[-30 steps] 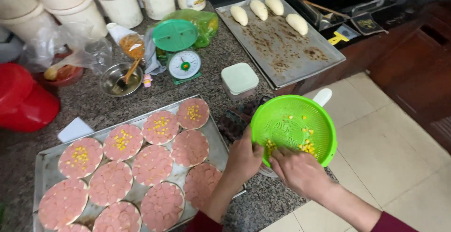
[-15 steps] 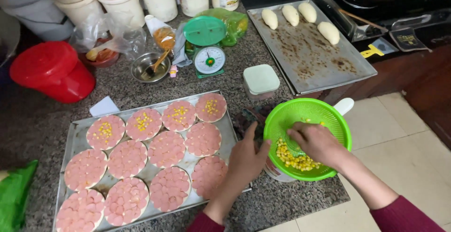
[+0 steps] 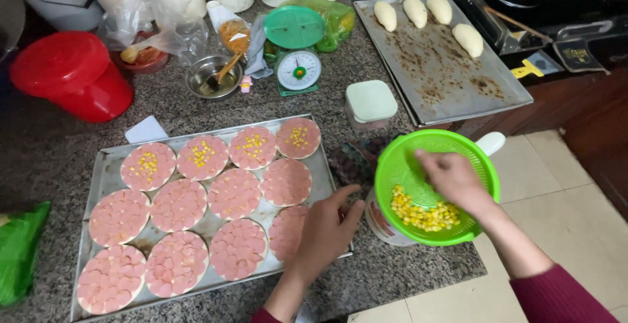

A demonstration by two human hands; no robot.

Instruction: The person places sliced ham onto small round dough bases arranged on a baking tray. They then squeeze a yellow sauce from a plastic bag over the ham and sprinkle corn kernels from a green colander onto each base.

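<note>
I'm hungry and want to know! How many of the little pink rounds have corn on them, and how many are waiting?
Done: four rounds in the top row of the tray carry yellow corn. In hand: the right hand reaches into the green colander over the corn kernels, while the left hand rests on the tray's near corner. Left: the other eight or so sausage-topped rounds show no corn.

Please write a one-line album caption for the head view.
Right hand reaches into a green colander of corn; left hand rests on a tray of sausage-topped rounds.
</note>
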